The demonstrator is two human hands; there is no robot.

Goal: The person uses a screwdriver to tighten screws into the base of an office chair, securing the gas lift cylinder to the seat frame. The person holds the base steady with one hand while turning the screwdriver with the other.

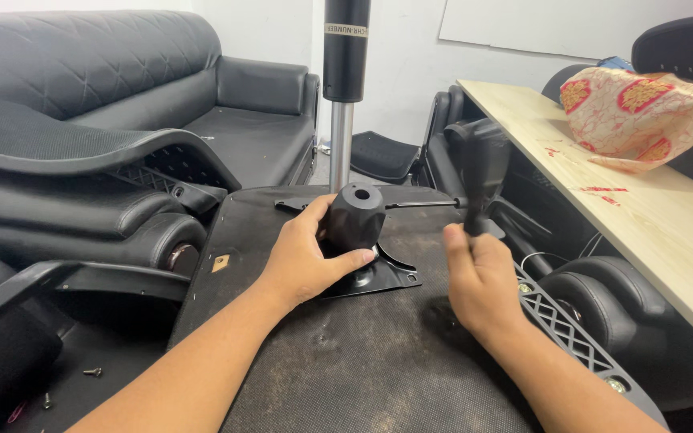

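Two hands are seen over an upturned chair seat (pixel 346 361), whose black underside faces up. The left hand (pixel 302 261) is wrapped around a black knob-like housing (pixel 354 216) on the metal mechanism plate (pixel 378 277) at the seat's middle, while the right hand (pixel 479 281) is closed on a black lever handle (pixel 481 172), blurred, just to the right. A thin rod (pixel 423 204) is laid roughly level between housing and handle, and the gas cylinder (pixel 342 96) is stood upright behind the housing.

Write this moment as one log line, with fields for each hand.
left hand: grips black knob on metal plate | right hand: holds blurred black tool | base: upturned chair seat
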